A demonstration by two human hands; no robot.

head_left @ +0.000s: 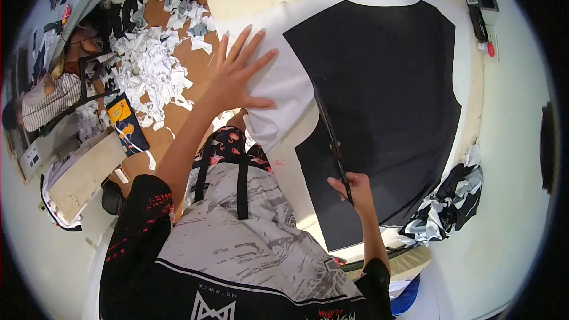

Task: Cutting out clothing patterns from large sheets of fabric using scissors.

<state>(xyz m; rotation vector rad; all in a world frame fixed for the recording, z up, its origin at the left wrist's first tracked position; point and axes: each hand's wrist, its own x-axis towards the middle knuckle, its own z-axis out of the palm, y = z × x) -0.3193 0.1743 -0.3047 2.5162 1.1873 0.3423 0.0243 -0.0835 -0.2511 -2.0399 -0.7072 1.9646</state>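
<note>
A large black shirt-shaped panel (385,95) lies flat on the cream tabletop, with white material around parts of its outline. My left hand (240,74) is open, fingers spread, pressing on the white cloth (284,92) to the left of the panel. Long dark shears (329,127) are gripped in my right hand (357,189) near the panel's lower part. Their blades point away from me, with the tip at the panel's left curved edge, where the white cloth meets the black. Whether the blades are parted cannot be made out.
White and grey cloth scraps (151,71) are heaped on the brown floor at left. A crumpled black-and-white cloth bundle (447,201) sits at the table's right edge. A black device (481,1) is at the far right corner. Another person (53,101) sits at far left.
</note>
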